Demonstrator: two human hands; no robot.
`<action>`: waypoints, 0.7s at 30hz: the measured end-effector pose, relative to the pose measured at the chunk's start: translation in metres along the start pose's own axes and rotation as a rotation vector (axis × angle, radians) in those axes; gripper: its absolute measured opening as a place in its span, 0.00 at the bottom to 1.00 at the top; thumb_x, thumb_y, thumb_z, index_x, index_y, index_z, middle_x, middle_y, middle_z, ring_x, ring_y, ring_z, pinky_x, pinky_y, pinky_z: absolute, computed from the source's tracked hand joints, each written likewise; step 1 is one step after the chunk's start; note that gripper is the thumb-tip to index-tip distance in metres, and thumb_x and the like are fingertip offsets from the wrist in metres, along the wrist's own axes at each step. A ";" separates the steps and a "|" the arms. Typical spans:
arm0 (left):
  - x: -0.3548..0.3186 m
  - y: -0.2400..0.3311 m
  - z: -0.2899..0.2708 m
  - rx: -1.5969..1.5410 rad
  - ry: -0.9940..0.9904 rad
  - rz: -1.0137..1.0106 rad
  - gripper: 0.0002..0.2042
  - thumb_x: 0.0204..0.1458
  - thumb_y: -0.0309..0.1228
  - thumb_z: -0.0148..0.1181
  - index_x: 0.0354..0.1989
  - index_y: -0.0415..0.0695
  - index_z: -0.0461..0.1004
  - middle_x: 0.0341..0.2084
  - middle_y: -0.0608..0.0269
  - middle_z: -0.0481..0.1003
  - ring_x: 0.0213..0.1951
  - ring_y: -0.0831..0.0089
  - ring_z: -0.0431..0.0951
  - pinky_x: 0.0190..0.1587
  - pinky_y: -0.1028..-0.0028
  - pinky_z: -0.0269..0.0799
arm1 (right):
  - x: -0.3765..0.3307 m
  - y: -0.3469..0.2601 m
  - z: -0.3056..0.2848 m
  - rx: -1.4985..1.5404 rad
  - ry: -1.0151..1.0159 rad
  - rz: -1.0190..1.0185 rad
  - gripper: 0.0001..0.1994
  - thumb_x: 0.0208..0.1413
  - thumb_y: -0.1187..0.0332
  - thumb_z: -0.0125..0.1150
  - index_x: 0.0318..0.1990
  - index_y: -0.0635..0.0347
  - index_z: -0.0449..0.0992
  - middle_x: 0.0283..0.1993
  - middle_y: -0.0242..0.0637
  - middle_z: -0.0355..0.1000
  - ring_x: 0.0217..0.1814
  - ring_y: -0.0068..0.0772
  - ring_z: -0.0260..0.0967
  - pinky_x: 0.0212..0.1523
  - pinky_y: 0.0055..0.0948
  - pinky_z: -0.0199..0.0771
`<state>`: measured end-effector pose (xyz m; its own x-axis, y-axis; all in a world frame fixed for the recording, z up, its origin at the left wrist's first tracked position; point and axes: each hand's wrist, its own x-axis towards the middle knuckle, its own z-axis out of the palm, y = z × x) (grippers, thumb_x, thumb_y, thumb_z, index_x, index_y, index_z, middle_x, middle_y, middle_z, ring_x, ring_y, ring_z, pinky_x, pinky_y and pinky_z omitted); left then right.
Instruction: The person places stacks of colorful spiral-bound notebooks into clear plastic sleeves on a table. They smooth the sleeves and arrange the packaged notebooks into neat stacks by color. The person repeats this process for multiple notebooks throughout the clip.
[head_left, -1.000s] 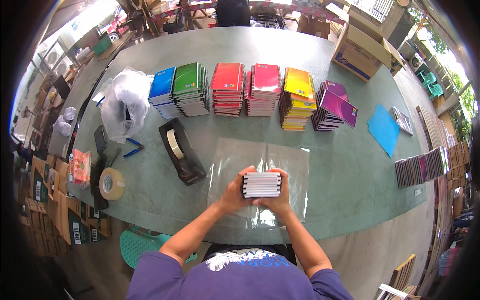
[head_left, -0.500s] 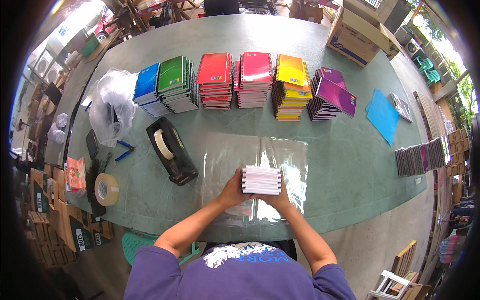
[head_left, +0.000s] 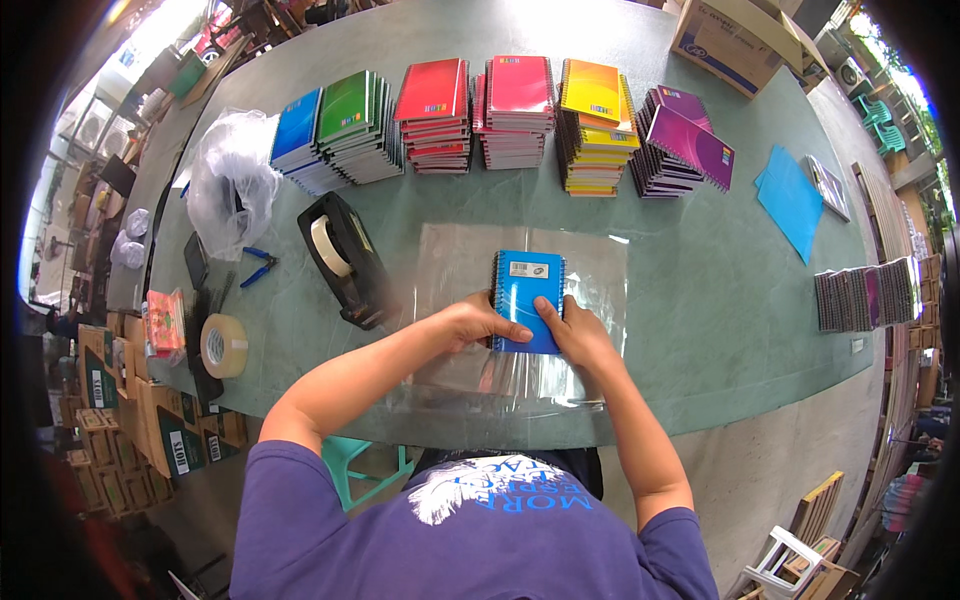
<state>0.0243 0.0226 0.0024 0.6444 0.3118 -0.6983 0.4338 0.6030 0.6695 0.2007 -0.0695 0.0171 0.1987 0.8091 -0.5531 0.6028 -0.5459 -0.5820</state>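
Between my two hands is a stack of spiral notebooks (head_left: 528, 290), its blue cover facing up with a small white label. My left hand (head_left: 484, 322) grips the stack's left side, thumb over the lower part of the cover. On the opposite side my right hand (head_left: 580, 330) wraps the edge, its thumb also on the cover. Under the stack, a clear plastic sheet (head_left: 450, 260) is spread on the green table (head_left: 700, 340). How many notebooks the stack has is hidden from above.
Behind the sheet stand piles of blue, green (head_left: 345, 105), red (head_left: 432, 90), yellow (head_left: 590, 90) and purple notebooks (head_left: 690, 140). At left are a black tape dispenser (head_left: 345, 265), blue pliers (head_left: 260, 268) and a tape roll (head_left: 224, 346). Blue sheets (head_left: 790, 205) and another notebook row (head_left: 868, 295) lie right.
The stack, earlier with its white page edges facing up, is now turned to show its blue cover. Both thumbs have come onto that cover. The view has shifted slightly.
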 end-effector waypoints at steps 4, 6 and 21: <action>0.002 0.003 0.001 0.009 -0.022 -0.051 0.37 0.35 0.28 0.73 0.57 0.39 0.62 0.49 0.57 0.71 0.52 0.65 0.70 0.55 0.68 0.64 | 0.002 0.004 0.003 -0.037 0.031 -0.008 0.45 0.52 0.30 0.33 0.45 0.75 0.67 0.34 0.59 0.73 0.43 0.56 0.72 0.45 0.44 0.69; 0.000 0.005 0.000 -0.007 -0.015 -0.083 0.37 0.35 0.28 0.74 0.57 0.39 0.62 0.49 0.57 0.71 0.52 0.65 0.70 0.55 0.67 0.64 | 0.005 0.006 0.003 -0.010 0.006 0.011 0.44 0.53 0.30 0.33 0.44 0.74 0.67 0.33 0.58 0.73 0.42 0.56 0.73 0.45 0.44 0.69; -0.016 0.000 -0.001 0.395 0.384 0.185 0.37 0.30 0.48 0.75 0.43 0.30 0.69 0.35 0.52 0.74 0.32 0.67 0.76 0.31 0.71 0.73 | 0.001 0.000 0.009 -0.039 0.115 -0.040 0.41 0.52 0.31 0.38 0.40 0.72 0.67 0.30 0.57 0.73 0.38 0.57 0.73 0.42 0.45 0.70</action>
<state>0.0130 0.0185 0.0137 0.4893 0.6745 -0.5529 0.5854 0.2159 0.7815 0.1942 -0.0710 0.0112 0.2601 0.8507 -0.4569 0.6413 -0.5059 -0.5768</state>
